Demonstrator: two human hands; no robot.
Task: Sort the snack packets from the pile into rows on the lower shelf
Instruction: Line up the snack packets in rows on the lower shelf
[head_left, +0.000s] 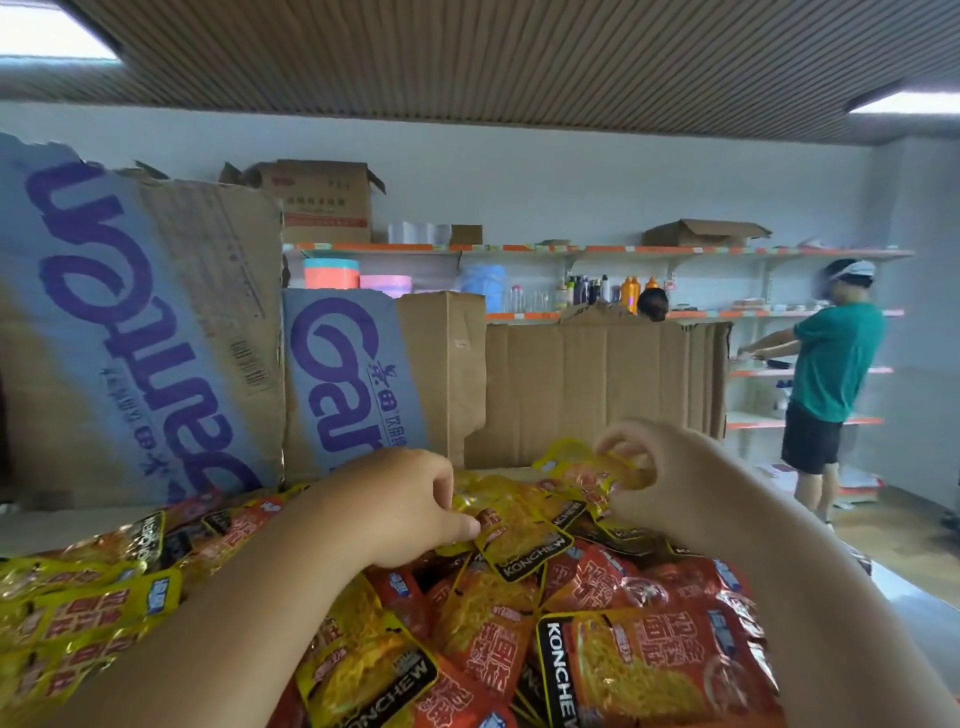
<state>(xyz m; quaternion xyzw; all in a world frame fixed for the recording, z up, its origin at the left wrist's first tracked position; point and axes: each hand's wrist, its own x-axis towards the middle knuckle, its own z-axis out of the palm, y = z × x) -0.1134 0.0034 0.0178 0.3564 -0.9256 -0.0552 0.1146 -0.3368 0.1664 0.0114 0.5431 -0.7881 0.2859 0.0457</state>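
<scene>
— What stood largest in front of us?
— The big box (140, 332) with blue lettering, upright at the worktop's (47, 530) far left corner. A smaller box (363, 374) with the same print stood just beside it on the right. After that came a plain cardboard sheet (597, 389) along the far edge.

— And the pile?
— The pile (597, 639) of red and yellow packets covered the worktop from the near edge almost to the boxes, heaped loosely, many packets overlapping. More yellow ones lay toward the near left corner.

— Did we see anyone else?
— A person in a green shirt (836, 364) stood well beyond the right edge, arms stretched toward wall shelves (571, 250).

— What were our hands doing?
— Our left hand (410, 504) lay low on the middle of the pile, fingers curled. Its thumb and forefinger pinched the edge of a yellow packet (519, 530) that rested on the heap.

— And the other?
— Our right hand (660, 478) was raised over the far side of the pile. Its fingers were bent into a ring and nipped a second packet (597, 467), also yellow, which was lifted clear of the pile at that end. We could not tell how much of it the fingers covered.
</scene>
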